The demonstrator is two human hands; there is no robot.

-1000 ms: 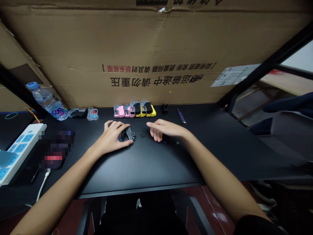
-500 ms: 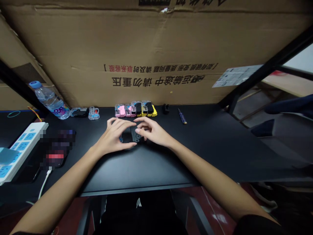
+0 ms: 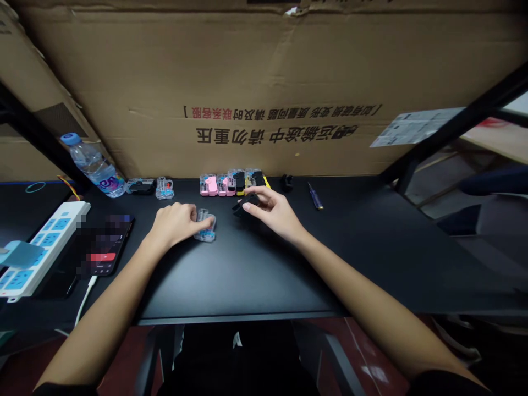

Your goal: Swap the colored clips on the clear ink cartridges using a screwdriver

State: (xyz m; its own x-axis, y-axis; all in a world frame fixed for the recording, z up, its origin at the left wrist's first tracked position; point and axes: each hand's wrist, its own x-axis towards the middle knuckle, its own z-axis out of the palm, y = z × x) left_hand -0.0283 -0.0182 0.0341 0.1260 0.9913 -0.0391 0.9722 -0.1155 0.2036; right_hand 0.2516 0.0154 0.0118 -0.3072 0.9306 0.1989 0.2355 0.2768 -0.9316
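My left hand [image 3: 173, 224] is closed on a small clear plastic casing [image 3: 207, 236] with light-blue parts inside, down at the desk top, thumb across its upper side. Its other fingertips are partly hidden. To the right, my right hand [image 3: 274, 212] pinches a black plastic piece [image 3: 243, 205] between thumb and fingers, tilted and seemingly a little above the desk. The black piece and the clear casing are apart. Behind my right hand stands a row of pink [image 3: 211, 186], black and yellow casings with clear parts, partly covered by my fingers.
Along the back lie a clear casing [image 3: 165, 188], a black-and-clear casing [image 3: 141, 187], a small black part [image 3: 287, 182] and a screwdriver [image 3: 315, 196]. At left are a water bottle [image 3: 97, 168], a power strip [image 3: 49, 236] and a phone [image 3: 108, 250] on a cable. Cardboard [image 3: 264, 71] walls the back.
My hands have moved apart. The black piece has shifted up and turned in my right hand, and the clear casing now shows under my left thumb. The view has shifted slightly.
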